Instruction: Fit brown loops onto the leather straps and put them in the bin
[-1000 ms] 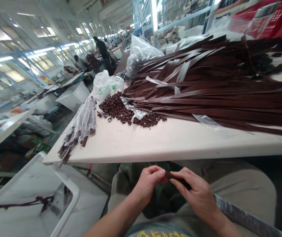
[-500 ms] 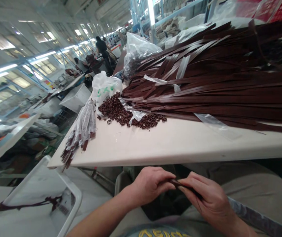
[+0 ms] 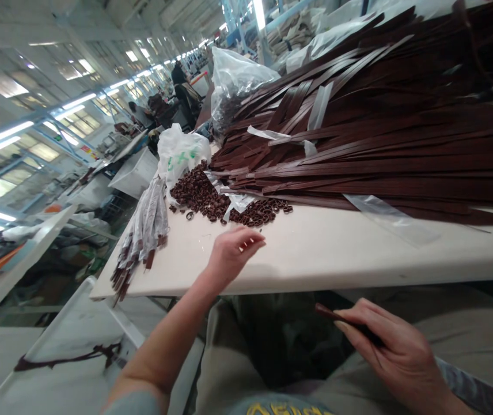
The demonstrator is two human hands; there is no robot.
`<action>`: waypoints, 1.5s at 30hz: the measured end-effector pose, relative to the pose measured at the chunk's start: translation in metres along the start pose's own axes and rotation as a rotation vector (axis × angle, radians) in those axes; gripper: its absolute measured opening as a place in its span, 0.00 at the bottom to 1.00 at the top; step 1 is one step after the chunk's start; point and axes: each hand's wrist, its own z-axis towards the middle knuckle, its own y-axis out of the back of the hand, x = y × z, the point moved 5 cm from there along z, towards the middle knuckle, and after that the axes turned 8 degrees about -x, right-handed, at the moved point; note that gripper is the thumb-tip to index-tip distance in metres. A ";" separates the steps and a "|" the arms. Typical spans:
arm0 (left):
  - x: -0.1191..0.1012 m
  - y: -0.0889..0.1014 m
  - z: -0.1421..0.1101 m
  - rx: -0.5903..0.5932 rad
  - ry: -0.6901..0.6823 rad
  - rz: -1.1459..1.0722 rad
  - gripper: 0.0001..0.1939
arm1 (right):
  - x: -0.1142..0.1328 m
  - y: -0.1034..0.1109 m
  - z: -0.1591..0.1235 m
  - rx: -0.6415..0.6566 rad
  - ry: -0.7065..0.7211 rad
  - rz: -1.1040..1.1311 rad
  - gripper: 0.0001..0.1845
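My left hand (image 3: 238, 248) is over the white table, just in front of a heap of small dark brown loops (image 3: 257, 214). Its fingers are bent with a gap to the thumb, and nothing shows between them. Low on the right, over my lap, my right hand (image 3: 395, 340) grips a dark brown strap (image 3: 325, 311). The strap's tip sticks out past the thumb and fingers. A length partly in clear plastic (image 3: 475, 383) runs from below my right wrist toward the lower right.
Many long brown straps (image 3: 380, 155) cover the back and right of the table (image 3: 315, 253). Plastic-sleeved straps (image 3: 145, 225) lie at its left end, beside a white bag (image 3: 181, 150). Below stands a white bin (image 3: 56, 340). People (image 3: 181, 83) are in the far background.
My left hand has let go of the strap tip and moved up and left over the table toward the loops. My right hand has shifted slightly right, still gripping the strap.
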 end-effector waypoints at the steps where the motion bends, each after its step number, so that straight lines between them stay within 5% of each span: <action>1: 0.007 0.003 0.013 -0.034 -0.034 0.076 0.05 | -0.001 0.001 0.000 -0.009 -0.003 -0.002 0.07; 7: 0.039 -0.024 0.052 0.121 -0.205 0.549 0.05 | 0.000 0.004 0.001 -0.026 0.020 -0.027 0.07; 12: 0.044 -0.031 0.058 0.161 -0.201 0.666 0.12 | 0.001 0.007 0.001 -0.032 0.024 -0.053 0.07; 15: 0.044 -0.022 0.062 0.057 -0.141 0.472 0.14 | 0.000 0.010 0.002 -0.052 0.019 -0.072 0.06; 18: 0.049 -0.010 0.060 -0.093 0.113 -0.051 0.11 | -0.001 0.014 0.006 -0.075 0.010 -0.101 0.05; 21: 0.045 -0.013 0.042 -0.075 0.393 -0.601 0.15 | 0.001 0.019 0.011 -0.097 -0.009 -0.121 0.04; 24: 0.027 -0.018 0.014 -0.036 0.503 -0.865 0.19 | 0.008 0.022 0.018 -0.110 -0.021 -0.137 0.03; 34: -0.014 -0.040 -0.071 0.091 0.568 -0.938 0.16 | 0.059 0.007 0.040 -0.075 0.059 -0.082 0.02; 45: -0.031 -0.033 -0.094 0.170 0.428 -0.833 0.16 | 0.083 -0.009 0.030 0.056 0.254 -0.201 0.05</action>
